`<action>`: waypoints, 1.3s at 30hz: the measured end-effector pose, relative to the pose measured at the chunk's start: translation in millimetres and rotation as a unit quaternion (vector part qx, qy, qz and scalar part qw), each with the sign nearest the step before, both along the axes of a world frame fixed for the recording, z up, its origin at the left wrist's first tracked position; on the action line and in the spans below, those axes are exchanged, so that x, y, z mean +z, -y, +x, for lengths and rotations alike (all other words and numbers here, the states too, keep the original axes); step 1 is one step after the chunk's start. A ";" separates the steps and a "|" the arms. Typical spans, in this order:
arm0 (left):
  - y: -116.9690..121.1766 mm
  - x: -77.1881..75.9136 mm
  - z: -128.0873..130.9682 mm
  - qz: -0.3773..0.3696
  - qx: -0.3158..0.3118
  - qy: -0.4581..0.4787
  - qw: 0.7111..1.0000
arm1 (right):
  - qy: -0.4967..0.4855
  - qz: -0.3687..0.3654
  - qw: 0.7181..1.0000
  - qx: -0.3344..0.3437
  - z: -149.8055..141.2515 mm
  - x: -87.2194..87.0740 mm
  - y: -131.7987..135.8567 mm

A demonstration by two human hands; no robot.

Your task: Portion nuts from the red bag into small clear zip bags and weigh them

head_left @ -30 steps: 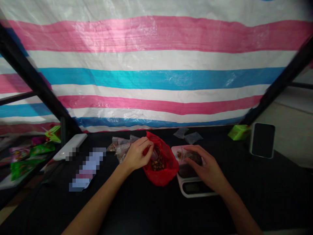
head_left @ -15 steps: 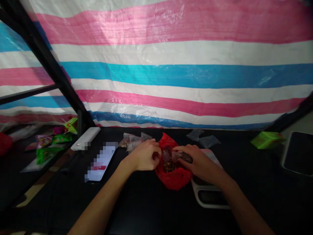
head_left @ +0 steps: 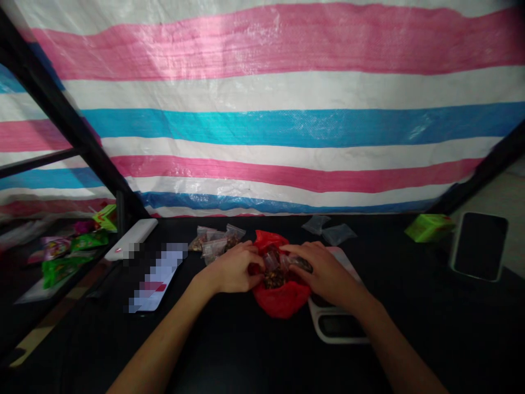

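Note:
An open red plastic bag (head_left: 283, 301) sits on the black table, with small brown, grain-like pieces (head_left: 274, 279) inside. My left hand (head_left: 235, 268) is closed at the bag's left rim, its fingertips curled in and partly hidden. My right hand (head_left: 324, 271) grips a small clear zip bag (head_left: 301, 264) with dark contents, over the red bag's right side. Clear plastic shows between the two hands at the mouth of the red bag. Under my right forearm lies a white kitchen scale (head_left: 342, 340), partly covered.
Several filled zip bags (head_left: 214, 249) lie behind my left hand. Flat clear bags (head_left: 339, 234) lie at the back. A phone (head_left: 158, 284) and a white power bank (head_left: 133, 239) are on the left, green snack packets (head_left: 65, 268) beyond. A green box (head_left: 429, 227) and dark-screened device (head_left: 479, 246) stand right.
The whole view has shifted, so the table items appear farther left. My left fingers have moved slightly in over the red bag's mouth, and my right hand still grips the small zip bag.

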State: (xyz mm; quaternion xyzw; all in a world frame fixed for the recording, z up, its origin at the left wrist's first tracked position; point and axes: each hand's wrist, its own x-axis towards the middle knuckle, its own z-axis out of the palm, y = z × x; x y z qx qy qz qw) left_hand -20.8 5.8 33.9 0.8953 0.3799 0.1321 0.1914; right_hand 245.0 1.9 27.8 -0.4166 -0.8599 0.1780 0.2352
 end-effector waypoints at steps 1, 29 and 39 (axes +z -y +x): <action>-0.7 -0.2 0.5 0.001 -0.004 0.009 1.000 | -0.001 0.001 1.000 0.004 -0.1 0.5 0.7; 1.4 -18.5 17.8 0.077 0.021 0.114 0.990 | -0.130 -0.033 0.988 -0.077 26.3 5.6 6.1; -0.3 -18.1 17.4 0.140 0.007 0.066 0.988 | -0.134 0.040 0.983 -0.122 80.9 -0.3 -1.3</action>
